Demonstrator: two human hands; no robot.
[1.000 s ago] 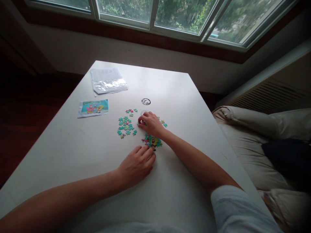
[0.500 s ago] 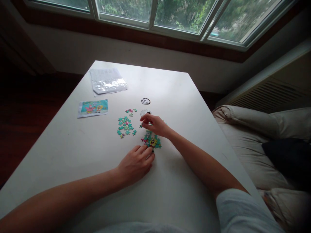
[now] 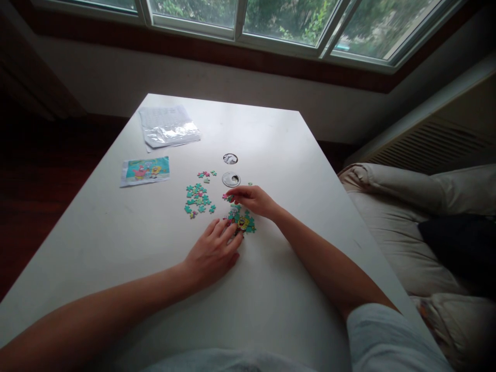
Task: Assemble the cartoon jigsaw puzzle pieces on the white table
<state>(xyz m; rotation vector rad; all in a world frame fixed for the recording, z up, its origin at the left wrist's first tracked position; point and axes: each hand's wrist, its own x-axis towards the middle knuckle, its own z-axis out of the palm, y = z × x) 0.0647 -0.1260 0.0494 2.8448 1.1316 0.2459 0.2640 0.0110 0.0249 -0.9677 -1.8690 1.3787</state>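
Observation:
A partly joined jigsaw puzzle, teal with a yellow cartoon face, lies on the white table. My left hand rests at its lower left edge, fingers spread and covering part of it. Just above the joined part, my right hand pinches a small puzzle piece with pink and green on it, close to the tabletop. Loose puzzle pieces, mostly teal, are scattered to the left, with several more a little farther back.
A cartoon picture sheet lies at the left, with papers in a clear plastic sleeve behind it. Two round metallic fittings sit mid-table. A beige sofa stands along the right side, under windows at the back.
My left hand has shifted up onto the puzzle's left edge, its fingers more spread. My right hand has turned slightly, and a pinkish piece now shows at its fingertips.

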